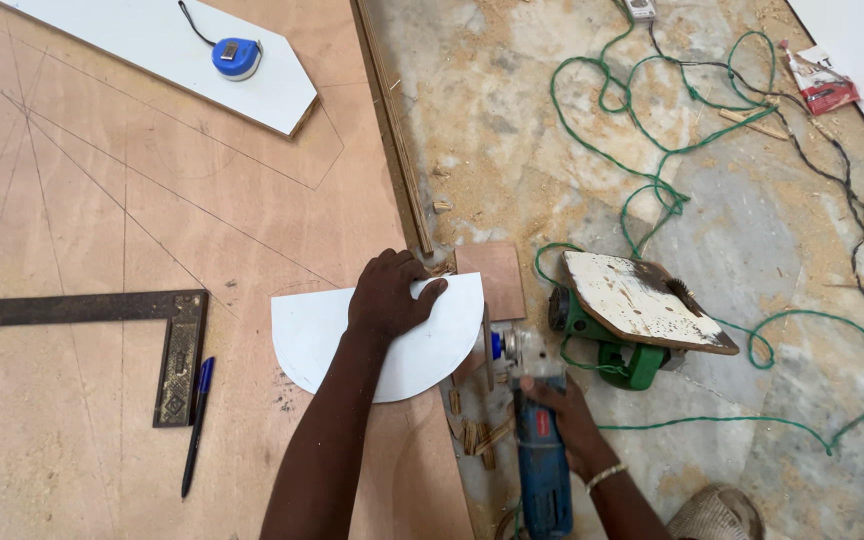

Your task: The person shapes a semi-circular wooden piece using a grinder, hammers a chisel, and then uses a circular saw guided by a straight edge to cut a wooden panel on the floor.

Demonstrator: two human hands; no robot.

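Left hand (387,295): pressed flat on the white half-round panel (377,340), fingers (422,290) spread toward its straight top edge, holding it down.
Right hand (562,410): fingers wrapped tight round the blue power tool (537,450), just off the panel's right edge.
White half-round panel: lies on the plywood sheet (102,200), curved edge toward the person, right end reaching the sheet's edge.
Plywood sheet edge: a wooden strip (392,120) runs along it; beyond is the stone floor (512,130), dusted with sawdust.
Small brown board (492,280): just past the panel's upper right corner, over the sheet's edge.
Green circular saw (632,320): on the floor near the right hand, 1 green cord (652,180) looping wide behind it.
Steel square (167,340): well left of the panel, a blue pen (195,425) beside it.
Open room: bare plywood between square and panel, and above the left hand.
Far corner: a long white board (152,50) carrying a blue tape measure (236,57).
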